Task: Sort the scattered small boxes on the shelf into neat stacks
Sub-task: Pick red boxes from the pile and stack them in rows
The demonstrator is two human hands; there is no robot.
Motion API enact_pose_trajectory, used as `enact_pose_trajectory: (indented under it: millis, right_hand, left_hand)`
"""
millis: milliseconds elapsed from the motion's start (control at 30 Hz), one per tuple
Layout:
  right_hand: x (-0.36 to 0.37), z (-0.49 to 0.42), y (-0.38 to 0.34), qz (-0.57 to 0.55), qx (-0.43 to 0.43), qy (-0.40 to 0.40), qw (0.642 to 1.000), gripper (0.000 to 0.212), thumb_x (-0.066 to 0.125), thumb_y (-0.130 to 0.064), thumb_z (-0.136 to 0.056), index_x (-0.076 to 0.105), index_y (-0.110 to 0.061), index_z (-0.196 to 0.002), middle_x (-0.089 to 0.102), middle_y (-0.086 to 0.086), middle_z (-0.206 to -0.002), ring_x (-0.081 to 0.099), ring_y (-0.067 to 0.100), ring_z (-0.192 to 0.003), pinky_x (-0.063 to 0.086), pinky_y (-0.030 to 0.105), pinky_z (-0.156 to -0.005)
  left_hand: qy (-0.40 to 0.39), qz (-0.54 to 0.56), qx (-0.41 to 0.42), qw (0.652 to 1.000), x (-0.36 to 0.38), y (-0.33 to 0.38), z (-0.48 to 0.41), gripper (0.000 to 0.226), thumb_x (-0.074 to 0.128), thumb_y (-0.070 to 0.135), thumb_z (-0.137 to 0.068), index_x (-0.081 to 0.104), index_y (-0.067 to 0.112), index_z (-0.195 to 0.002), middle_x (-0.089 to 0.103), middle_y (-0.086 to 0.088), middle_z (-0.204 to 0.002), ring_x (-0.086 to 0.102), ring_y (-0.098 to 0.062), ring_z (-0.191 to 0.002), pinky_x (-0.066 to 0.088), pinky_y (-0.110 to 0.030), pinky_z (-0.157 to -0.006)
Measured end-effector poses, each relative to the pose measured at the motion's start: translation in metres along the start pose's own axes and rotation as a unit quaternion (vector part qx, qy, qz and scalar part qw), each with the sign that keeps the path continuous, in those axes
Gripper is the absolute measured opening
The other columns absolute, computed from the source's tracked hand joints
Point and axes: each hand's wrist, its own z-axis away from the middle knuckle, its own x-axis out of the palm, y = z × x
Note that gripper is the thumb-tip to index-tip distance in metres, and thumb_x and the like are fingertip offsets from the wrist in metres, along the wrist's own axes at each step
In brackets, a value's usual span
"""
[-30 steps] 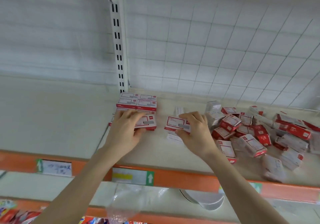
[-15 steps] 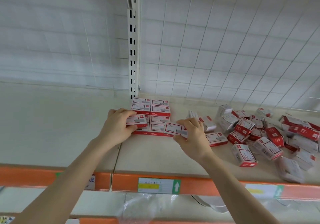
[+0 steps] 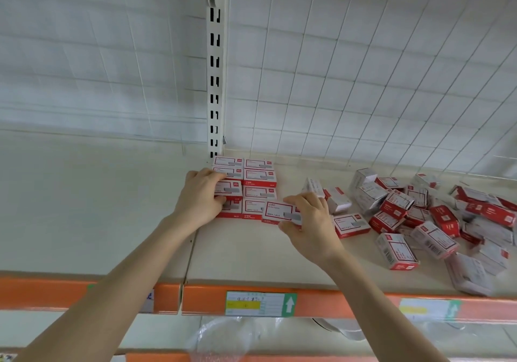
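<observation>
Red-and-white printed cardboard covers most of the right half of the cream metal shelf (image 3: 251, 258) in the head view. The left hand (image 3: 200, 199) reaches in with a straight wrist, its fingers curled over the far edge and its thumb at the near edge of a small rectangular box (image 3: 230, 189). This box sits on the left column of the neat block of stacked boxes (image 3: 258, 178), which stands against the white slotted steel upright (image 3: 215, 82). The right hand (image 3: 310, 222), knuckles up, pinches another flat box (image 3: 279, 212) between thumb and curled fingers at the block's front right corner, overlapping it. To the right, apart from the block, lies the scattered heap of boxes (image 3: 419, 213), tilted or on their sides, before the white wire grid panel (image 3: 363, 82). A glossy orange rail (image 3: 349, 304) carries a paper price label (image 3: 257, 303). A second ago the right hand's box was held clear of the block, and the left hand lay over the front stack
</observation>
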Motion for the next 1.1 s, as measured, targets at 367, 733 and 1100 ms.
enact_pose_trajectory:
  millis: [367,733,1100]
  right_hand:
    - [0.002,-0.009,-0.001,-0.002,-0.01,-0.009,1.0,0.045,0.062,-0.02,-0.085,0.05,-0.015,-0.128,0.045,0.002,-0.125,0.032,0.02,-0.115,0.027,0.024,-0.095]
    - [0.01,-0.011,-0.005,-0.01,-0.012,-0.012,1.0,0.046,0.063,-0.018,-0.084,0.051,-0.013,-0.127,0.046,0.004,-0.123,0.032,0.022,-0.116,0.025,0.023,-0.095]
    - [0.01,-0.013,-0.004,-0.009,-0.005,-0.014,1.0,0.045,0.064,-0.018,-0.084,0.051,-0.013,-0.127,0.046,0.004,-0.122,0.034,0.022,-0.115,0.023,0.019,-0.089]
  left_hand:
    - [-0.022,-0.12,0.038,0.992,0.006,0.008,0.031,0.046,0.038,0.031,-0.097,0.033,0.018,-0.14,0.025,-0.004,-0.146,0.024,-0.028,-0.133,0.034,-0.039,-0.103]
    - [-0.062,-0.194,0.039,0.978,0.02,0.01,0.041,0.062,0.027,0.051,-0.094,0.009,0.024,-0.147,0.004,-0.001,-0.153,0.002,-0.027,-0.14,0.025,-0.045,-0.108]
    - [-0.078,-0.187,0.051,0.978,0.02,0.006,0.036,0.065,0.03,0.051,-0.094,0.006,0.024,-0.147,0.001,-0.004,-0.153,-0.002,-0.029,-0.141,0.021,-0.046,-0.11]
